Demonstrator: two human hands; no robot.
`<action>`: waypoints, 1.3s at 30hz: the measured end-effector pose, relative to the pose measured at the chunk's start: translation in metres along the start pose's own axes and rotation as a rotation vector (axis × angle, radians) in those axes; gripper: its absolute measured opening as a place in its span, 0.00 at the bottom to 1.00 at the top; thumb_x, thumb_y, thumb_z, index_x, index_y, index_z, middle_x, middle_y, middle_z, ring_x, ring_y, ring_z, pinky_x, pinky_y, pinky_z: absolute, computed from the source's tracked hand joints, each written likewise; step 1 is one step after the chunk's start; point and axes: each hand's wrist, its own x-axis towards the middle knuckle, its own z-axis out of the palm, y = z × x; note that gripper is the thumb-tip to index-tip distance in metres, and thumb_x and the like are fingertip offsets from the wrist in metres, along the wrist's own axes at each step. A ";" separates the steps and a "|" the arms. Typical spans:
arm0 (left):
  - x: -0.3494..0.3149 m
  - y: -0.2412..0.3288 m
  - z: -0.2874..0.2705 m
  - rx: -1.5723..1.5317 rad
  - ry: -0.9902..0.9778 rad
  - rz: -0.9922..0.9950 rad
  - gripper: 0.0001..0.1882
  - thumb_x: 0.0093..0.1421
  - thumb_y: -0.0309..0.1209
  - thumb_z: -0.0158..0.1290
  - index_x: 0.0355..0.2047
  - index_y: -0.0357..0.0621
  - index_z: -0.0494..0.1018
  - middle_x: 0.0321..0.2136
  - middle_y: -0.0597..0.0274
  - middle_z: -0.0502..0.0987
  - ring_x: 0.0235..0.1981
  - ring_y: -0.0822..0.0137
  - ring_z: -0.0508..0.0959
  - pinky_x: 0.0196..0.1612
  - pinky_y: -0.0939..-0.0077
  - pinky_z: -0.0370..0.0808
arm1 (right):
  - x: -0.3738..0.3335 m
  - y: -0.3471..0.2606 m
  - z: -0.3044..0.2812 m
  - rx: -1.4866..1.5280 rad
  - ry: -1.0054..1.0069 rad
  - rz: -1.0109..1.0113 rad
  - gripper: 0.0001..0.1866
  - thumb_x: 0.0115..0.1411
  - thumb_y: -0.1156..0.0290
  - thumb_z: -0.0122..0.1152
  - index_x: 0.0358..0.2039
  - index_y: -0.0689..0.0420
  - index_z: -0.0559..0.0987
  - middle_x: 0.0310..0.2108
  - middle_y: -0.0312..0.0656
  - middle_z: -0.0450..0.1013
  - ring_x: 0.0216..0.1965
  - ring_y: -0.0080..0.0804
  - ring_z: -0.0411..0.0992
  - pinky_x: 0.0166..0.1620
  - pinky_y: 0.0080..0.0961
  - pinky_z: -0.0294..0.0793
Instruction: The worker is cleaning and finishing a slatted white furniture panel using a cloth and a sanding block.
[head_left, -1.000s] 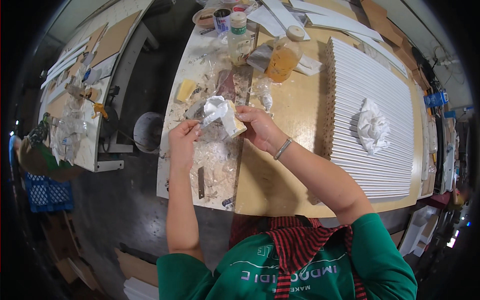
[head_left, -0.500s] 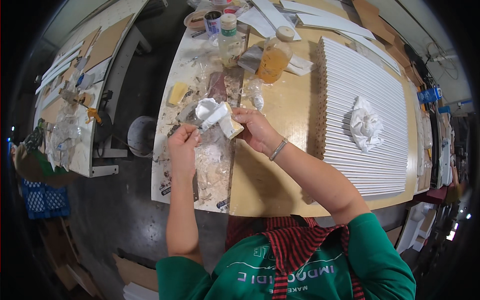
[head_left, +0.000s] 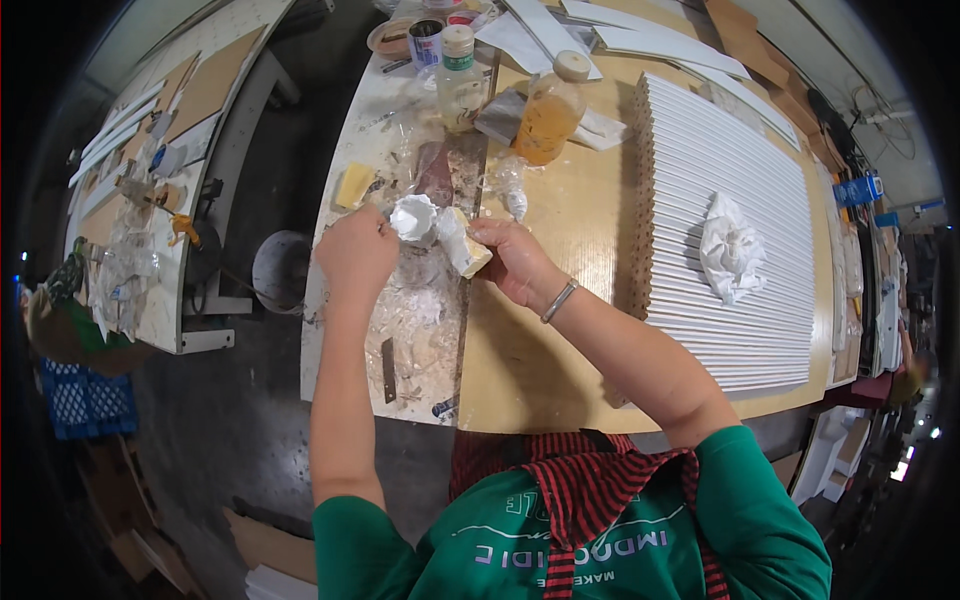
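Note:
A pale yellow sponge-like block [head_left: 470, 257], smeared with white paste on its left side, sits in the grip of my right hand [head_left: 522, 262]. Just left of it is a small white cup-like container [head_left: 413, 216] with a ragged rim, coated in white paste. My left hand [head_left: 357, 252] is closed beside that container, knuckles up; whatever its fingers hold is hidden. A second yellow sponge [head_left: 355, 185] lies beyond the left hand, with a dark reddish-brown sheet [head_left: 434, 172] to its right.
A bottle of orange liquid [head_left: 550, 120] and a clear bottle [head_left: 460, 85] stand farther back. At right, a stack of white strips [head_left: 730, 340] carries a crumpled white cloth [head_left: 732, 248]. A flat dark metal piece [head_left: 388, 370] lies near the bench's front edge.
My left hand has moved left and slightly away from me, off the sponge-like block and the white strip in front of it. My right hand has stayed nearly still, holding the block.

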 end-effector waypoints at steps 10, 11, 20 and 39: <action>-0.015 -0.049 0.014 -0.873 -0.047 -0.300 0.03 0.55 0.25 0.55 0.28 0.38 0.77 0.21 0.64 0.77 0.24 0.71 0.76 0.28 0.74 0.69 | 0.007 -0.002 -0.003 0.066 0.007 -0.032 0.13 0.64 0.72 0.52 0.46 0.62 0.76 0.38 0.42 0.76 0.35 0.33 0.77 0.37 0.33 0.80; -0.021 -0.055 0.015 -0.869 -0.046 -0.302 0.03 0.55 0.25 0.55 0.28 0.38 0.77 0.21 0.64 0.77 0.24 0.71 0.76 0.28 0.74 0.69 | 0.008 -0.001 -0.001 0.071 0.002 -0.027 0.12 0.64 0.72 0.52 0.46 0.62 0.76 0.38 0.42 0.76 0.35 0.32 0.77 0.36 0.32 0.79; -0.049 -0.027 0.022 -1.330 -0.177 -0.339 0.04 0.60 0.22 0.51 0.36 0.39 0.73 0.24 0.71 0.71 0.26 0.79 0.68 0.32 0.85 0.63 | 0.017 0.001 0.011 0.090 -0.061 -0.010 0.12 0.65 0.70 0.50 0.46 0.58 0.76 0.38 0.39 0.77 0.36 0.30 0.77 0.36 0.30 0.78; -0.061 -0.002 0.041 -1.258 0.041 -0.253 0.03 0.63 0.18 0.49 0.37 0.34 0.71 0.28 0.70 0.72 0.29 0.81 0.68 0.33 0.85 0.65 | 0.013 0.000 0.008 0.103 -0.060 -0.031 0.11 0.63 0.72 0.51 0.45 0.58 0.77 0.37 0.39 0.77 0.35 0.30 0.76 0.33 0.31 0.77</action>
